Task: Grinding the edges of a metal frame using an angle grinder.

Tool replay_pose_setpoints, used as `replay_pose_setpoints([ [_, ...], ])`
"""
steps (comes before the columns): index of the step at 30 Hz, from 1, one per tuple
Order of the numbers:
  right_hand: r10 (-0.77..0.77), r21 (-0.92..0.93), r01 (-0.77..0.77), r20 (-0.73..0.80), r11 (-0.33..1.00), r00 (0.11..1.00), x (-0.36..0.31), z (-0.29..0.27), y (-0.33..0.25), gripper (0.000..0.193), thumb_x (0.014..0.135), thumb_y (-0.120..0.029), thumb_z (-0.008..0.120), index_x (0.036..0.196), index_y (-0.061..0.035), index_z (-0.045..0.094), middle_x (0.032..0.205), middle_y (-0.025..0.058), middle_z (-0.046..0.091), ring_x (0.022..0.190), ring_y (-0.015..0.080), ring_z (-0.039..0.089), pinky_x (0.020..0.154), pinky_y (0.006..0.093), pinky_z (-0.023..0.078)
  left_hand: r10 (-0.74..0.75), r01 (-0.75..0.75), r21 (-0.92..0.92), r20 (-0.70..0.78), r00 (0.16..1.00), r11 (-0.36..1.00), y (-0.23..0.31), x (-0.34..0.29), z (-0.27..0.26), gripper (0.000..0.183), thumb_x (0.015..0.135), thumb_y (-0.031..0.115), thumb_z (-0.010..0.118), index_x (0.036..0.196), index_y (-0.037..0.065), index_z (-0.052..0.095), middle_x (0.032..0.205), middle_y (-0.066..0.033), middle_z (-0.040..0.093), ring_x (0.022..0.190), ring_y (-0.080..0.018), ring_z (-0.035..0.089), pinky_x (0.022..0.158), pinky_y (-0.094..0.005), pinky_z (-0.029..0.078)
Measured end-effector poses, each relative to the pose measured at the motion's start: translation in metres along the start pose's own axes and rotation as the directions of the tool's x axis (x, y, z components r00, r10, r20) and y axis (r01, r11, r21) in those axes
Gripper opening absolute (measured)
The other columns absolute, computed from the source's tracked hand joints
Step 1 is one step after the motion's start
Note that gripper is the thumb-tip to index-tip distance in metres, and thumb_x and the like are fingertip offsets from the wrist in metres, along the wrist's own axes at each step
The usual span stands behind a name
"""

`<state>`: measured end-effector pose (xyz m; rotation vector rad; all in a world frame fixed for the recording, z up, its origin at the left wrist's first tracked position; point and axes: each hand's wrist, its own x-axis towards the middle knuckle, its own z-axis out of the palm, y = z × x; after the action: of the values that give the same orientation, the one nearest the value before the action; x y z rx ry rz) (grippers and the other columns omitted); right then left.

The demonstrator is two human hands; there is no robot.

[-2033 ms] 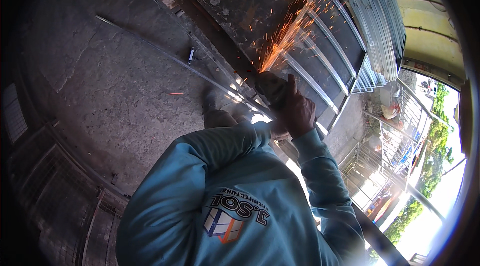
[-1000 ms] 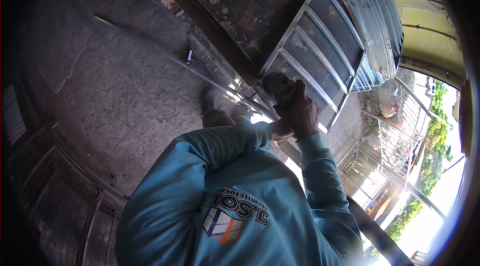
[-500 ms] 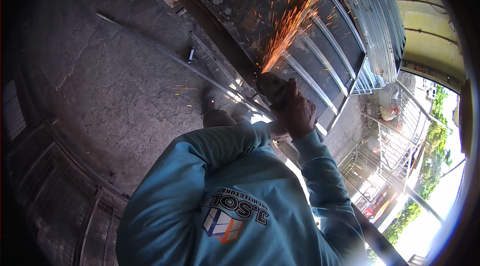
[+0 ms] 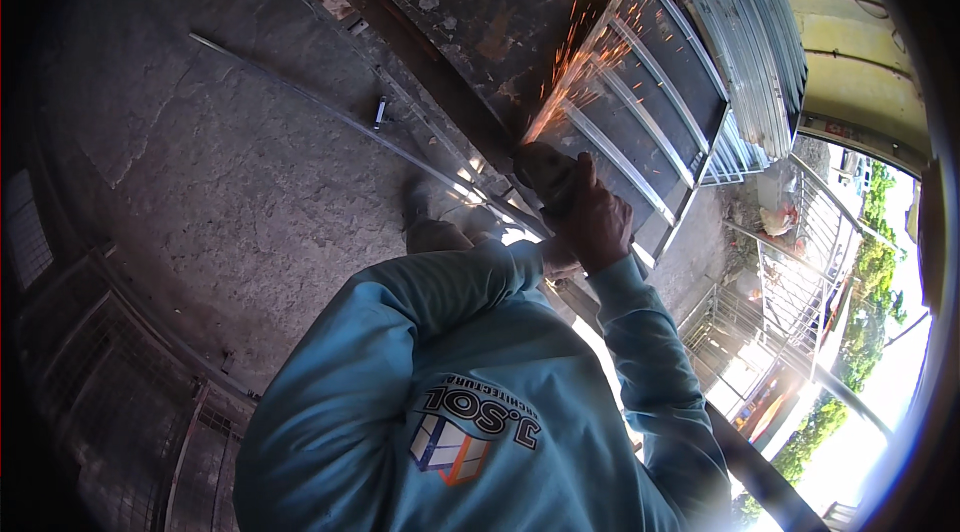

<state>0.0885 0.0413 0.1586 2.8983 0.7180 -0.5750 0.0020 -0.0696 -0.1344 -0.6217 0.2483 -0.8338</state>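
An angle grinder [image 4: 548, 175] with a dark, rounded head is gripped by my right hand [image 4: 597, 220], whose fingers wrap over its body. Orange sparks [image 4: 572, 80] fly from the grinder's head, up and to the right, across a metal frame. That frame has several silver crossbars [image 4: 622, 160] and lies just beyond the hand. Close behind the right wrist is my left hand [image 4: 557, 256], reaching across from the left; its fingers are hidden, so its hold cannot be made out. A dark steel beam [image 4: 430, 57] runs up to the grinder's head from the upper left.
Stacked silver metal lengths [image 4: 750, 57] stand at the upper right. A long thin bar [image 4: 320, 104] crosses the concrete floor [image 4: 220, 202] on the left, near a small pale object [image 4: 380, 111]. My foot [image 4: 414, 204] shows below the bar. Light metal railings [image 4: 800, 252] stand at the right.
The spark stream has become thinner and sparser, and the streaks over the floor at left are gone. Both hands and the grinder keep nearly the same place; the view has shifted slightly.
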Motion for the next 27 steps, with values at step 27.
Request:
replay_pose_setpoints([
  [27, 0.119, 0.006, -0.119, -0.061, 0.993, 0.991, -0.004, -0.002, 0.011, 0.067, 0.071, -0.035, 0.079, 0.118, -0.0092, 0.039, 0.088, 0.0221, 0.070, 0.080, 0.0417, 0.069, 0.074, 0.0509, 0.054, 0.215, -0.289, 0.662, 0.193, 0.957, 0.691, -0.026, -0.012, 0.125, 0.035, 0.096, 0.014, 0.062, 0.129, 0.009, 0.051, 0.127, -0.0054, 0.059, 0.117, -0.0184, 0.055, 0.102, -0.0324, 0.047],
])
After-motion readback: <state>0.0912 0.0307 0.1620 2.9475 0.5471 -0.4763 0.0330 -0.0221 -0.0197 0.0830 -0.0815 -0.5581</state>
